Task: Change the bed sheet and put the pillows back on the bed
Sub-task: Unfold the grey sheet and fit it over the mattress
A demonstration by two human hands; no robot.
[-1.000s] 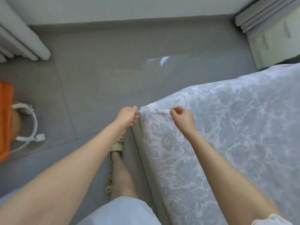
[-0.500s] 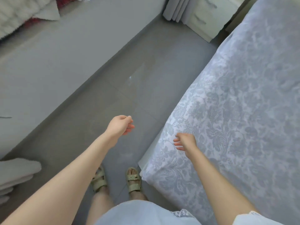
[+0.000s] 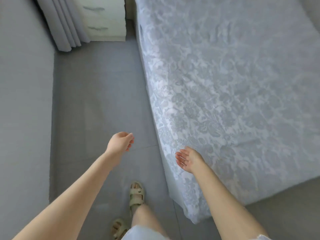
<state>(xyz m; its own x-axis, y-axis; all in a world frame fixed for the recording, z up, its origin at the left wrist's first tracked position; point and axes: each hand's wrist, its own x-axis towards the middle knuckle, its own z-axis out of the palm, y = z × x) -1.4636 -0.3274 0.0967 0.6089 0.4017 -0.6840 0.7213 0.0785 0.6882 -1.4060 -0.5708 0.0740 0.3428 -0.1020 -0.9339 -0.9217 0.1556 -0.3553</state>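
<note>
The floral bed sheet lies spread across the bed, draped over its side edge and near corner. Right hand hovers at that side edge, palm up, fingers straight and slightly apart; left hand hangs over the floor, fingers loosely curled, gripping nothing.

The floor is tiled in grey; a wall is seen left. White drawers are overlapped by curtains.
</note>
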